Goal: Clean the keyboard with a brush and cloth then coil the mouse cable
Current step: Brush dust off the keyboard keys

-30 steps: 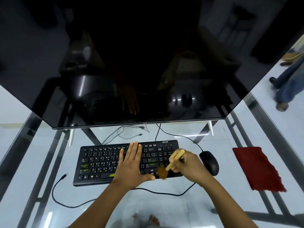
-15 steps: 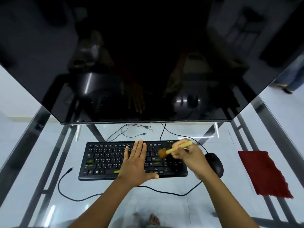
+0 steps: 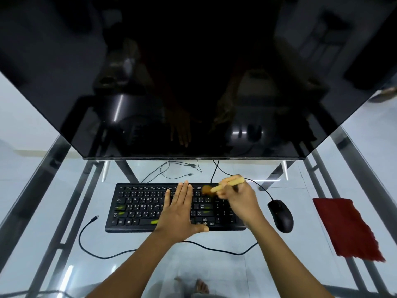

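My left hand [image 3: 179, 208] lies flat on the keyboard [image 3: 139, 207], fingers straight & together. Right hand [image 3: 238, 198] pinches the brush [image 3: 227, 184] handle. Bristles are blurred, prob. touching the top row by the numpad. Mouse [image 3: 281, 216] sits just right of it, red cloth [image 3: 345, 229] further right. Mouse cable [image 3: 225, 251] trails loose along the desk [image 3: 53, 211] front.

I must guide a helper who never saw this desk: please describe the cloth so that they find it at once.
Start at the big dark monitor on the glass table. In front of it lies the black keyboard, with the black mouse to its right. Right of the mouse, apart from it, lies the cloth: the only red thing, flat, with a frayed edge.
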`<state>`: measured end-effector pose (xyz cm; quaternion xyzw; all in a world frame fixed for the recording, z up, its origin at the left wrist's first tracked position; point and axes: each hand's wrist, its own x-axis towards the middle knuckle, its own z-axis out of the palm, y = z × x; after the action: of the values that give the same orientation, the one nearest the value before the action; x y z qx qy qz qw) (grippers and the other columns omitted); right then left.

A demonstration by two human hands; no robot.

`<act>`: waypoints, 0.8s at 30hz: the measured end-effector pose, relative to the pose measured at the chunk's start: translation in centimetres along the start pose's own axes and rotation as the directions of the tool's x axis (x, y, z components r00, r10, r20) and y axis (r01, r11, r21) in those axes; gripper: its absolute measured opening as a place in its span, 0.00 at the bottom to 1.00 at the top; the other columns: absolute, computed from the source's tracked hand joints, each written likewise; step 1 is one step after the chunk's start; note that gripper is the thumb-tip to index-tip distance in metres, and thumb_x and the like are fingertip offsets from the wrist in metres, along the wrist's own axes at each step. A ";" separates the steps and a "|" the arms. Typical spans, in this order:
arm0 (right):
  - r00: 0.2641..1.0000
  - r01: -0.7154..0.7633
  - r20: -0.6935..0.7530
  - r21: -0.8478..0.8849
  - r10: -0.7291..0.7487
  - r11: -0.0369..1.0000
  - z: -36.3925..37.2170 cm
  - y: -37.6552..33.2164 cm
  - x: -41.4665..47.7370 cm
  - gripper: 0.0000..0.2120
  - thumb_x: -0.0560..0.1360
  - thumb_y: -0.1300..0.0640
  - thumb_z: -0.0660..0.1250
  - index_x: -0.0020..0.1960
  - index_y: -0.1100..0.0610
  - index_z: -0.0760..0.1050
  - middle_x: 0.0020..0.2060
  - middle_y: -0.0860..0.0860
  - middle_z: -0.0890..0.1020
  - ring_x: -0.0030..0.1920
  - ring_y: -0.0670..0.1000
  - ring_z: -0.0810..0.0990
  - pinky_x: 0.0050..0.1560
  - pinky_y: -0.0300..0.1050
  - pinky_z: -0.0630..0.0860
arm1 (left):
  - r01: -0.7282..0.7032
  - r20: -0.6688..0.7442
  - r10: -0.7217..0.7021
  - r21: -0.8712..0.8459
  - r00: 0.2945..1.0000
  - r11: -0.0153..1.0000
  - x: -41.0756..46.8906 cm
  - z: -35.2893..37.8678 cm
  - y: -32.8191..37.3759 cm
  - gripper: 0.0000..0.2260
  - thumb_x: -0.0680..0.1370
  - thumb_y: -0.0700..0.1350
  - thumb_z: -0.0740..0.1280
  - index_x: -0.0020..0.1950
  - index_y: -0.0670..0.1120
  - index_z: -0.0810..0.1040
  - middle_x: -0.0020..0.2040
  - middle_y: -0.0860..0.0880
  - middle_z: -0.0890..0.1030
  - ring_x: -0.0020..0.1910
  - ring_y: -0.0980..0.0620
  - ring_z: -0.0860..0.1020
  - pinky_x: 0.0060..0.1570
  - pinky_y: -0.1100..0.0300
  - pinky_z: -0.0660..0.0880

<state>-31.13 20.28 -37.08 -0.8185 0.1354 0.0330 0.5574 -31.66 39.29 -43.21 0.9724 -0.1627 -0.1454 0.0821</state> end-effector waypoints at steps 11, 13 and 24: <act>0.997 0.014 -0.076 -0.165 -0.027 0.986 -1.6 0.9 -0.9 0.05 0.79 0.63 0.62 0.47 0.57 0.76 0.39 0.46 0.83 0.39 0.41 0.81 0.42 0.28 0.74 | -0.022 -0.034 0.021 -0.016 0.999 1.000 0.3 0.8 -0.6 0.59 0.58 0.82 0.45 0.76 0.44 0.33 0.76 0.49 0.32 0.75 0.52 0.30 0.73 0.45 0.33; 0.970 0.036 -0.230 -0.172 -0.076 0.984 -2.4 1.0 -1.1 0.06 0.79 0.62 0.63 0.46 0.53 0.74 0.40 0.45 0.82 0.41 0.42 0.81 0.41 0.27 0.74 | -0.027 -0.037 0.027 -0.009 0.999 1.000 0.4 1.0 -0.6 0.59 0.58 0.83 0.44 0.75 0.44 0.31 0.76 0.49 0.31 0.74 0.52 0.30 0.72 0.46 0.31; 0.978 0.078 -0.185 -0.120 -0.099 0.990 -2.6 2.2 -3.0 0.06 0.79 0.63 0.64 0.45 0.53 0.75 0.37 0.47 0.85 0.39 0.45 0.83 0.44 0.36 0.79 | -0.038 -0.028 0.038 0.000 0.999 0.999 0.4 0.7 -0.6 0.59 0.58 0.83 0.41 0.75 0.44 0.33 0.77 0.49 0.33 0.75 0.51 0.31 0.73 0.45 0.33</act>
<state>-34.85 17.65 -37.48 -0.8532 0.1493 -0.0627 0.4958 -31.40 39.62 -44.12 0.9711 -0.1799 -0.1301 0.0876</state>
